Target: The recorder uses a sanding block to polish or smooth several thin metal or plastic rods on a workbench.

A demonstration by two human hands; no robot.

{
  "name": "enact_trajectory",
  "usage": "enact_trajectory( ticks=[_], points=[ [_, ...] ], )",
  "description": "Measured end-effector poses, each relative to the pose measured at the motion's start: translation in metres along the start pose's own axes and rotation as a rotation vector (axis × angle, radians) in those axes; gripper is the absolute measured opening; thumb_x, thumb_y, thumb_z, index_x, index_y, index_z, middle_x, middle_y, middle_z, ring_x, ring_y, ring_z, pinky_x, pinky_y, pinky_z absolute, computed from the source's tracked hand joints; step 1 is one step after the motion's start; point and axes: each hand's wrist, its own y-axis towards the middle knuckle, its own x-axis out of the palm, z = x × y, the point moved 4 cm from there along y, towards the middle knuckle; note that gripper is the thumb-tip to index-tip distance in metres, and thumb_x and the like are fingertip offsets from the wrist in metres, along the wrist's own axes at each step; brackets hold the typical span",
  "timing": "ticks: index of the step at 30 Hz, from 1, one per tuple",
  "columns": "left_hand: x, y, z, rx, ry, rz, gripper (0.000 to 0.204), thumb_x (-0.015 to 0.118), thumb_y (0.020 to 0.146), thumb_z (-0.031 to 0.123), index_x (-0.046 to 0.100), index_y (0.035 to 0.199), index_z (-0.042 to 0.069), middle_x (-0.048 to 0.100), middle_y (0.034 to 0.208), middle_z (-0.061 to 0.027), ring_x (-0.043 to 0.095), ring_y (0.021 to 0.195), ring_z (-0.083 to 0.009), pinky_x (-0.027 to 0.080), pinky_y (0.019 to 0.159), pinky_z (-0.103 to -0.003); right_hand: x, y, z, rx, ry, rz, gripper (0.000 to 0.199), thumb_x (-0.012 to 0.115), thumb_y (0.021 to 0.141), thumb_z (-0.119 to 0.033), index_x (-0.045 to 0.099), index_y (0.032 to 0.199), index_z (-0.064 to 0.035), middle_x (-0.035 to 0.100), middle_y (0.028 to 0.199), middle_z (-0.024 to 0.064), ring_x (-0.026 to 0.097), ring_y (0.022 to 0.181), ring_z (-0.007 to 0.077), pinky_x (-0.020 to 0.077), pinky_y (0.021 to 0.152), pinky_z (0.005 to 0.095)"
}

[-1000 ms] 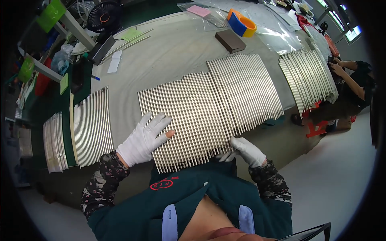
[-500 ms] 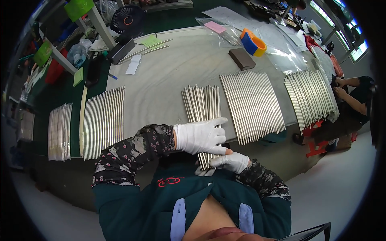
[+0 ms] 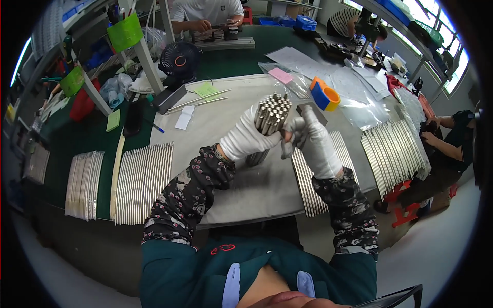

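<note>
A thick bundle of shiny metal rods (image 3: 273,114) stands on end over the table, tilted, its round ends facing up. My left hand (image 3: 246,134), in a white glove with a bare thumb tip, is wrapped round the bundle. Close at the bundle's right side is my right hand (image 3: 317,146), also gloved in white. Its fingers are partly bent and apart, with nothing visible in them. Below my left hand, the lower part of the bundle shows against the grey table cover (image 3: 226,197).
Rows of rods lie at left (image 3: 145,185), beside my right forearm (image 3: 309,192) and at far right (image 3: 393,156). A brown block (image 3: 314,114), a blue-and-orange tape ring (image 3: 324,95) and a black fan (image 3: 179,60) stand beyond. Co-workers sit across (image 3: 208,15) and at right (image 3: 447,136).
The rod bundle has gone from lying near my body to standing on end, further out over the table. Both hands moved forward with it; my right hand came off its near end to its right side.
</note>
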Motion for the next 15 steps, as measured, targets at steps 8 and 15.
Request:
enact_trajectory(
  ticks=[8, 15],
  points=[
    [-0.020, -0.006, -0.014, 0.004, -0.208, 0.128, 0.076, 0.074, 0.081, 0.001, 0.037, 0.148, 0.003, 0.064, 0.097, -0.0019, 0.065, 0.091, -0.0145, 0.053, 0.087, -0.035, 0.020, 0.039, 0.103, 0.151, -0.589, 0.040, 0.082, 0.086, 0.069, -0.018, 0.044, 0.138, -0.0006, 0.063, 0.121, 0.0140, 0.061, 0.116, 0.0228, 0.0479, 0.100, 0.0353],
    [-0.029, -0.011, -0.062, -0.361, -0.472, 0.401, 0.026, 0.068, 0.084, 0.007, 0.060, 0.108, 0.000, 0.066, 0.080, -0.0078, 0.069, 0.070, -0.0212, 0.059, 0.064, -0.035, 0.040, 0.007, 0.107, 0.274, -0.093, 0.011, 0.042, 0.078, 0.076, -0.007, 0.055, 0.110, -0.0031, 0.061, 0.090, 0.0043, 0.062, 0.083, 0.0130, 0.0553, 0.074, 0.0298]
  ],
)
